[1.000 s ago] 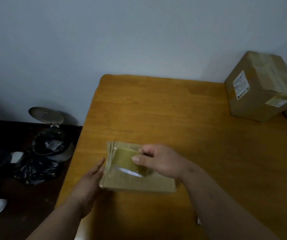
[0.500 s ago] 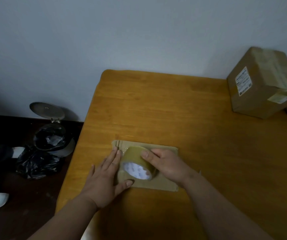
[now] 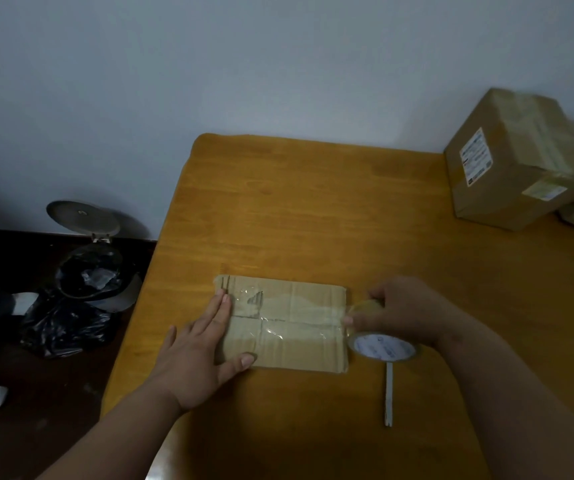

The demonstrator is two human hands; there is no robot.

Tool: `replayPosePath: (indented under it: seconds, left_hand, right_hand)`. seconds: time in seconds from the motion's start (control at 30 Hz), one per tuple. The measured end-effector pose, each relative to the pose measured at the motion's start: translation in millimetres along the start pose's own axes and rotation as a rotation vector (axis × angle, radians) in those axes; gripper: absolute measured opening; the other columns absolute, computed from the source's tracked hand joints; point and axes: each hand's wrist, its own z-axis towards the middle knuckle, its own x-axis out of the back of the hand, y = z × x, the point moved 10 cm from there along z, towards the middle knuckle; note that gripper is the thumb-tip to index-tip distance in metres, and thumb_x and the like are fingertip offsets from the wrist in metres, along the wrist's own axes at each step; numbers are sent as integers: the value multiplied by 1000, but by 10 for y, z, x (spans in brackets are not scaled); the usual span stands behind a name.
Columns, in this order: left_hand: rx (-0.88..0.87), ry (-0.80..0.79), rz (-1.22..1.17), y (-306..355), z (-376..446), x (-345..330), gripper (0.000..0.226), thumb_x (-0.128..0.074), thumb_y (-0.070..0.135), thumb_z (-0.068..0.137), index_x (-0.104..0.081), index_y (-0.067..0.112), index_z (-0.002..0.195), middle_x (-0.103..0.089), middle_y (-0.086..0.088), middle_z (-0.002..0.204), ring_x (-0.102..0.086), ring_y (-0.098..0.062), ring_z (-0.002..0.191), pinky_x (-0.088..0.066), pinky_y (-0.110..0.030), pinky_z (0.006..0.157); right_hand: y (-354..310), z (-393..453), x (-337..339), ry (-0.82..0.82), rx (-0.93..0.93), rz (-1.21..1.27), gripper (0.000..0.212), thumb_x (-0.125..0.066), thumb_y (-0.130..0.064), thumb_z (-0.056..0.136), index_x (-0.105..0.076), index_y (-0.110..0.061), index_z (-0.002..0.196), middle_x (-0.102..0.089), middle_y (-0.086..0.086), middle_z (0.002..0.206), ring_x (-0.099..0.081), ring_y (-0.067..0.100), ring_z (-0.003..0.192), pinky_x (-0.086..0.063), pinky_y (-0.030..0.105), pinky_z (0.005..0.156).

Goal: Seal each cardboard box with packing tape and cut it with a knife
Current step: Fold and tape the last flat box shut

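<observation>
Head view | flat cardboard box on table is being pinned by spread left hand | tape roll is being gripped by right hand past box's right edge | strip should be kept taut and low.

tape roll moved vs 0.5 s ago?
Yes. The tape roll, gripped by the right hand, went from over the flat box to past its right edge, trailing tape across the top.

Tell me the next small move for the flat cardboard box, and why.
Probably fetch the slim white knife: tape already spans the flat brown cardboard box, the right hand holds the clear tape roll past its right edge, and the left hand pins the box.
</observation>
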Motion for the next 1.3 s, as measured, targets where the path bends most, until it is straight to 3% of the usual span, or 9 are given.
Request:
replayPosePath:
  seconds: [0.17,0.43,0.73,0.83,0.93,1.03,1.13,1.2,1.3]
  left_hand:
    - [6,12,-2,-49,-4,16,100,-24,92,64,38,55,134,37,38,143,-13,-12,148,-5,-51,120]
    - [-3,21,10,-35,20,-20,99,-26,93,66,36,57,134,36,37,145,-16,-13,147,-8,-50,120]
    - [58,-6,78,53,9,17,105,-18,96,63,39,46,136,41,31,144,2,-19,149,-12,-51,121]
    - [159,80,-284,83,-3,-12,113,-34,100,58,9,50,149,36,29,150,-4,-15,147,-27,-48,116]
    - [254,244,-603,40,-6,-1,74,-48,76,76,-18,63,143,-4,12,164,-26,-23,144,-38,-52,109]
    - [257,307,-829,-69,18,18,46,-52,46,95,-33,74,127,-35,14,151,-41,-16,129,-41,-41,105]
    - [330,242,-1137,-240,29,-37,42,-55,38,97,-46,75,115,-46,18,140,-51,-20,119,-48,-45,96]
    - [373,154,-1273,-247,42,-109,38,-55,38,97,-52,69,118,-55,16,132,-56,-23,114,-52,-40,81]
    - [361,35,-1180,-86,82,-166,40,-49,42,99,-41,61,134,-49,18,138,-51,-13,118,-46,-33,90]
  right_hand:
    - [222,-170,-24,-74,18,388,43,-70,-46,76,-64,-3,78,-59,4,70,-53,13,63,-41,31,63]
    - [368,16,-260,-40,-15,112,38,-63,-34,93,-43,-21,63,-40,-5,63,-35,8,56,-27,23,53]
    - [456,181,-565,-157,-76,17,30,-61,-38,93,-50,-18,74,-46,-1,74,-42,12,68,-31,28,58]
    - [469,191,-621,-121,-73,126,34,-63,-37,92,-47,-20,67,-42,-3,69,-39,11,61,-29,28,56]
    - [530,140,-630,-63,-122,350,31,-65,-33,92,-62,-5,78,-49,1,72,-45,13,65,-33,29,61]
    - [613,-14,-606,-62,-193,848,21,-61,-9,88,-65,9,100,-58,14,92,-53,28,92,-40,40,85]
    - [271,-201,-335,-201,52,1016,37,-61,-5,68,-67,9,101,-62,28,97,-55,35,95,-39,42,86]
    - [-63,-322,-72,-267,240,994,41,-62,-7,73,-66,9,111,-60,38,102,-57,38,94,-43,45,83]
    - [-426,-397,233,-232,348,906,40,-74,-18,75,-71,-6,112,-69,25,106,-65,39,99,-52,45,86]
